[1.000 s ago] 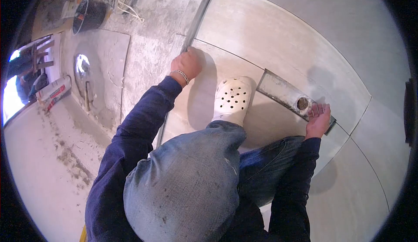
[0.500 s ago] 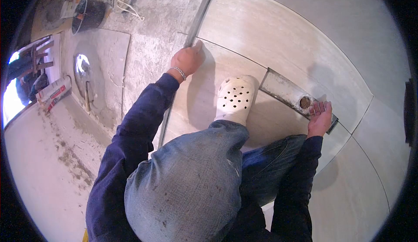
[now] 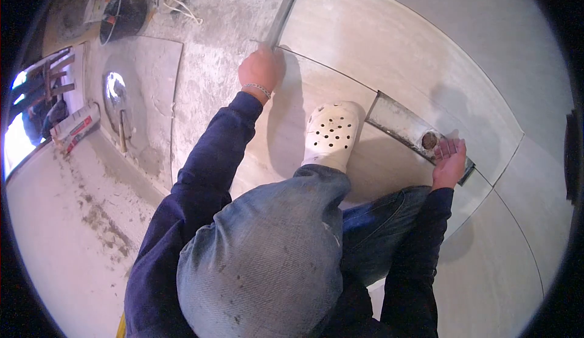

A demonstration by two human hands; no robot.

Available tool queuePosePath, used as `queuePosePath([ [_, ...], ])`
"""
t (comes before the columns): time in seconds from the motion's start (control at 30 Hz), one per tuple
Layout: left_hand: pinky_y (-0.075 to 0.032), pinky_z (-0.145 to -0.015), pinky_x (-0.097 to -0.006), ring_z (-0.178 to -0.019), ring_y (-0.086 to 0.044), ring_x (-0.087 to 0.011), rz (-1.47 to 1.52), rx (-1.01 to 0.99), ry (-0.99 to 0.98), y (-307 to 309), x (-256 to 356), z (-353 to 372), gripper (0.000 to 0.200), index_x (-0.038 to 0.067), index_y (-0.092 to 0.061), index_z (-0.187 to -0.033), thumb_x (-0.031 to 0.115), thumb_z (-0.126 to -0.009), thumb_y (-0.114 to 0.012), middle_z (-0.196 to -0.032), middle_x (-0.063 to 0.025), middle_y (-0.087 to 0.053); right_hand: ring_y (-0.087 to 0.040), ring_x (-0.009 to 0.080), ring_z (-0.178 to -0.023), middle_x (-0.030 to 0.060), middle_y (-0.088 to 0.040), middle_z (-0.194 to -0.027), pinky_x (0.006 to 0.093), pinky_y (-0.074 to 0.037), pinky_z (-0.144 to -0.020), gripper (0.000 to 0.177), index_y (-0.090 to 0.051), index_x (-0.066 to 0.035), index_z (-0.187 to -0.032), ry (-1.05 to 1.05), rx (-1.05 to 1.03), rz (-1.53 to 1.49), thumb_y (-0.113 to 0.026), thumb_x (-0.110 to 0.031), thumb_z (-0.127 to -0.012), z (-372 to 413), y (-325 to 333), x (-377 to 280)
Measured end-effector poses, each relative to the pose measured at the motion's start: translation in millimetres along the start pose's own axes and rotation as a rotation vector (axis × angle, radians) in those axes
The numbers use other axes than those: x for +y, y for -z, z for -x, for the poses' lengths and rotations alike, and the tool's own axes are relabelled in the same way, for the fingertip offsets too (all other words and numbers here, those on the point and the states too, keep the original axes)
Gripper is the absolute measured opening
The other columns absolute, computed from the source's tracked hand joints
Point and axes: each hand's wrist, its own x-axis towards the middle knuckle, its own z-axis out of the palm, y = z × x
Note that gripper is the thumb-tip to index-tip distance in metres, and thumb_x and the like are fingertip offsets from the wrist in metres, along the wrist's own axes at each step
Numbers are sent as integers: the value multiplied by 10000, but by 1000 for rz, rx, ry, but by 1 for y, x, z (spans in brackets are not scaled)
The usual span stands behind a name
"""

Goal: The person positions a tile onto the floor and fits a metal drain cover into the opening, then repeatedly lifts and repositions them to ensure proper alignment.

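My left hand (image 3: 261,71) is closed, its knuckles at the left edge of the pale floor tile (image 3: 286,116), where a joint meets that edge. Whatever its fingers may hold is hidden beneath it. Over the right end of a long cut-out slot (image 3: 398,118) lies my right hand (image 3: 450,163), fingers extended and slightly bent, just beside a round drain hole (image 3: 429,140). My foot in a white clog (image 3: 331,132) rests on the same tile between both hands.
Rough bare floor (image 3: 213,64) borders the tiles on the left. A black bucket (image 3: 125,18) and a white cable (image 3: 179,6) are at the upper left. Lower down lies a paper bag (image 3: 76,125). Another large tile (image 3: 377,34) adjoins beyond the joint.
My left hand has turned and curled further, shifting slightly up along the tile edge, with the thumb no longer showing. My right hand stays at the slot.
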Motion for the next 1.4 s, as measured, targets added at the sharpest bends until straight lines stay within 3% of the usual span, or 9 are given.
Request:
queuePosePath([
  [0.37,-544,-640,-498,-739,-662,-417,-78,3,-60,-3,-1,-1,350,67,-566,-924,415,-886,-558,-762,-233,-665,-596,188,-974,73,-573,-1175,327,-465,-784,564,-436,-33,-1319,-1,-22,-19,-533,-430,-930,2,1,-2],
  [0.43,-544,-648,-502,-745,-662,-419,-75,13,-39,-3,1,-1,347,69,-569,-930,412,-886,-560,-775,-233,-666,-588,173,-940,67,-580,-1152,324,-478,-780,481,-480,-45,-1275,-8,-2,0,-481,-413,-965,2,0,-3],
  [0.93,-538,-697,-501,-787,-667,-411,-107,-50,-24,7,8,-1,390,52,-608,-926,432,-914,-518,-815,-232,-674,-571,170,-939,58,-570,-1143,335,-460,-808,425,-546,-84,-1231,-27,-9,-74,-486,-408,-963,-1,6,-3],
  [1.4,-538,-711,-497,-810,-664,-413,-151,-18,-26,-8,-1,-10,323,90,-612,-997,381,-918,-495,-847,-226,-678,-571,230,-1059,97,-541,-1234,375,-444,-883,514,-452,-57,-1323,-37,-4,-75,-487,-420,-961,-5,11,-2],
])
